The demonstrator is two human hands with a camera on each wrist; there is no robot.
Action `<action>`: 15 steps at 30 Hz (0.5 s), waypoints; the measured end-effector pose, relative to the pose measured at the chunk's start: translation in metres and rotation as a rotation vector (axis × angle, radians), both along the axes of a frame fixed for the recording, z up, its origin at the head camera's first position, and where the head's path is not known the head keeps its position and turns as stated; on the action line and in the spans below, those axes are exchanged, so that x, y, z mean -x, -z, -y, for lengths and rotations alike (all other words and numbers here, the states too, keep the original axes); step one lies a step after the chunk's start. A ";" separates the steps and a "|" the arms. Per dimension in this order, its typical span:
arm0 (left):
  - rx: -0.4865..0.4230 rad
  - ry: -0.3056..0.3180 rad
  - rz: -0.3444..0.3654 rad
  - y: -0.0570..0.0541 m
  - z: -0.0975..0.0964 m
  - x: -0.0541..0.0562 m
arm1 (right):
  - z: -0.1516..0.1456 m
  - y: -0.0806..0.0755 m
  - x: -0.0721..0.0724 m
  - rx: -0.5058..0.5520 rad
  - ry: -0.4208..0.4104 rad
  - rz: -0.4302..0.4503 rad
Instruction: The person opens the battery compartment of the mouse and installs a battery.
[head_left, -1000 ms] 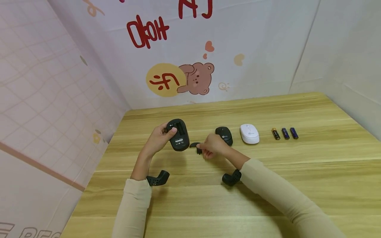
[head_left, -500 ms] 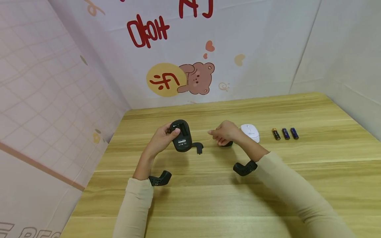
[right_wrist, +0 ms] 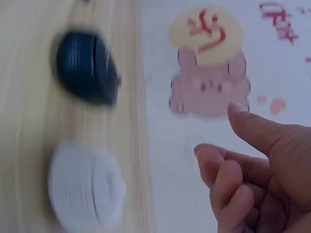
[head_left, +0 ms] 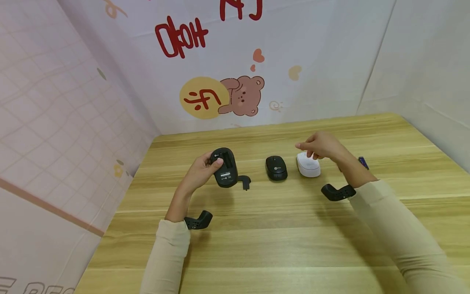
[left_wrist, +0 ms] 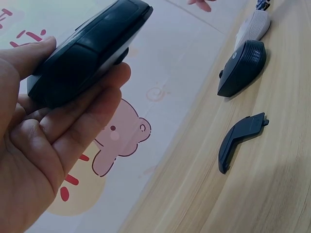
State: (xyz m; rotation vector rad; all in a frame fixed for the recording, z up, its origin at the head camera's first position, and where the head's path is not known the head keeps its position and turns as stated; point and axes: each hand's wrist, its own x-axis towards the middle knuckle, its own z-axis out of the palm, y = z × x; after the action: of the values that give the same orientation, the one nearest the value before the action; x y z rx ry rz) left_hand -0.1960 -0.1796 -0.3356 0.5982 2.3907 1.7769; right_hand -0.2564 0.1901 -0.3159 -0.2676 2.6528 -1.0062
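My left hand [head_left: 202,170] grips a black computer mouse [head_left: 225,169], its underside turned toward the head camera and its battery slot uncovered. In the left wrist view the same mouse [left_wrist: 87,53] is seen edge-on between thumb and fingers. A black curved battery cover [left_wrist: 241,138] lies on the table just right of the held mouse. Over the white mouse [head_left: 308,165] hovers my right hand [head_left: 323,146], holding nothing, fingers loosely bent and thumb apart from them in the right wrist view. Its forearm hides most of the batteries; one blue battery [head_left: 363,162] shows past it.
A second black mouse [head_left: 276,168] sits on the wooden table [head_left: 257,245] between the battery cover and the white mouse. Behind the table's back edge stands a printed white wall [head_left: 319,98]. Each wrist wears a black camera mount [head_left: 198,220].
My right hand has left the battery cover and travelled right, past the second black mouse to above the white one. The left hand keeps the mouse, shifted slightly right.
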 end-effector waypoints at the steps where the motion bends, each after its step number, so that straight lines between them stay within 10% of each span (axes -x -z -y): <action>1: -0.002 0.001 0.002 0.000 0.000 0.000 | -0.008 -0.001 0.001 -0.042 0.008 -0.018; 15: -0.007 -0.006 0.007 0.003 0.001 0.002 | -0.092 0.018 0.010 -0.245 -0.033 -0.115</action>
State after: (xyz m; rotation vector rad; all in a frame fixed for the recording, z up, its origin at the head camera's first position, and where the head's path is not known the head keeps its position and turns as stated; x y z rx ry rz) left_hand -0.1984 -0.1809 -0.3388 0.5850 2.3852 1.7874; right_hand -0.2667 0.2818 -0.3334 -0.3215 2.8305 -0.6642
